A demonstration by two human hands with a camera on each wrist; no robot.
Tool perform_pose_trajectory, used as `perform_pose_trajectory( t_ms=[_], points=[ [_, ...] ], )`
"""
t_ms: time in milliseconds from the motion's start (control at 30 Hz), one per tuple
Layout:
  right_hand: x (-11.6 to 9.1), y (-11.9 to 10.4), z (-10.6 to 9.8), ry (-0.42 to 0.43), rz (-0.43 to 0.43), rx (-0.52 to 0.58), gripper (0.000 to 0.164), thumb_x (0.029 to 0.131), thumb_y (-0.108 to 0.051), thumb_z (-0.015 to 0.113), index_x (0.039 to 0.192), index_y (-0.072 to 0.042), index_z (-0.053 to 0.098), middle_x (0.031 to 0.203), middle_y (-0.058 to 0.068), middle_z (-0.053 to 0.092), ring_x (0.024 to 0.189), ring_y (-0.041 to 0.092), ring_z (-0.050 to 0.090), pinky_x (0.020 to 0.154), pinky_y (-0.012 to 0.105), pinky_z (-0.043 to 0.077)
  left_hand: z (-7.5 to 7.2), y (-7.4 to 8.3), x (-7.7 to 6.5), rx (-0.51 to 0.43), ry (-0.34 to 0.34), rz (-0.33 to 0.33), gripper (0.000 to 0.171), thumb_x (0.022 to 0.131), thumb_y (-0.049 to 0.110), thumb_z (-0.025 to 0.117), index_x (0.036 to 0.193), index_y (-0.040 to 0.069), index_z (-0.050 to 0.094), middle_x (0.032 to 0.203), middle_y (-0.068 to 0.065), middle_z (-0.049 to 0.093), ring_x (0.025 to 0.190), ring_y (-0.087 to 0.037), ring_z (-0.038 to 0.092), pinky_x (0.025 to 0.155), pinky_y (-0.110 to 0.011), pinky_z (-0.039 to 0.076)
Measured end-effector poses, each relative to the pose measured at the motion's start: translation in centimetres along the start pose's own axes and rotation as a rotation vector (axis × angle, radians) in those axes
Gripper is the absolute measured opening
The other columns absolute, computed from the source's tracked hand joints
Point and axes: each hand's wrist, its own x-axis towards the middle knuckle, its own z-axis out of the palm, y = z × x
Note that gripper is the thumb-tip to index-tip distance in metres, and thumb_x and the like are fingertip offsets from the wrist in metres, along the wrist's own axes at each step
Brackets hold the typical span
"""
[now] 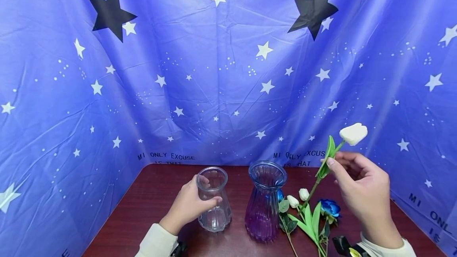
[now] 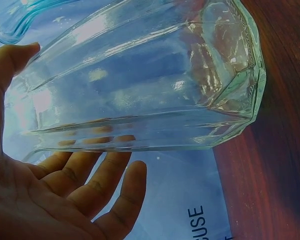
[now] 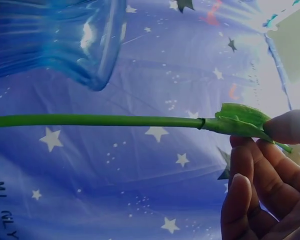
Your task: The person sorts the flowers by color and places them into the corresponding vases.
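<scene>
My left hand (image 1: 187,205) holds the clear glass vase (image 1: 215,221) around its upper part, thumb on the near side and fingers behind. That vase (image 2: 125,80) is faceted and see-through in the left wrist view. Between thumb and fingertips, my right hand (image 1: 367,189) pinches a white tulip (image 1: 353,134) by its leafy stem. The bloom is raised and the stem slants down to the left. In the right wrist view the green stem (image 3: 100,120) lies across the picture, apart from the blue glass rim. Between the hands stands a blue-and-purple ribbed vase (image 1: 262,209).
White tulips (image 1: 304,194) and a blue flower (image 1: 330,208) lie with green leaves on the dark red table (image 1: 143,201), right of the purple vase. A blue curtain (image 1: 214,70) with stars hangs behind and at both sides.
</scene>
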Motion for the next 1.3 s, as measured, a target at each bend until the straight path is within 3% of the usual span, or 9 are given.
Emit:
perform_pose_trajectory(
  t_ms=[300, 567, 967, 1300],
  points=[
    [0.0, -1.5, 0.1, 0.006, 0.017, 0.118, 0.01, 0.088, 0.004, 0.077, 0.098, 0.004, 0.074, 0.074, -0.001, 0.074, 0.056, 0.008, 0.064, 0.052, 0.018, 0.051, -0.1, 0.1, 0.0, -0.004, 0.001, 0.0, 0.064, 0.069, 0.052, 0.092, 0.112, 0.015, 0.063, 0.102, 0.004, 0.069, 0.096, -0.013, 0.067, 0.086, -0.039, 0.056],
    [-0.5, -2.9, 0.3, 0.04, 0.025, 0.255, 0.013, 0.085, 0.008, 0.078, 0.097, 0.008, 0.073, 0.069, 0.005, 0.069, 0.057, 0.011, 0.054, 0.049, 0.023, 0.039, -0.2, 0.2, -0.1, -0.003, 0.007, 0.001, 0.064, 0.069, 0.051, 0.092, 0.113, 0.015, 0.063, 0.104, 0.002, 0.07, 0.097, -0.015, 0.068, 0.086, -0.04, 0.056],
    [-1.3, -4.4, 0.8, 0.005, -0.039, 0.47, 0.017, 0.083, 0.016, 0.075, 0.099, 0.015, 0.069, 0.074, 0.006, 0.073, 0.063, 0.01, 0.063, 0.057, 0.017, 0.049, -0.2, 0.1, -0.1, -0.011, 0.006, -0.001, 0.063, 0.069, 0.051, 0.092, 0.113, 0.015, 0.063, 0.103, 0.002, 0.07, 0.096, -0.014, 0.068, 0.085, -0.039, 0.056],
    [-1.9, -5.5, 1.4, -0.024, -0.058, 0.516, 0.014, 0.084, 0.018, 0.071, 0.096, 0.018, 0.065, 0.079, 0.007, 0.073, 0.067, 0.01, 0.067, 0.062, 0.016, 0.053, -0.2, 0.2, 0.0, -0.003, -0.007, -0.006, 0.065, 0.069, 0.053, 0.091, 0.112, 0.014, 0.062, 0.104, 0.001, 0.07, 0.095, -0.014, 0.067, 0.084, -0.039, 0.055]
  ],
)
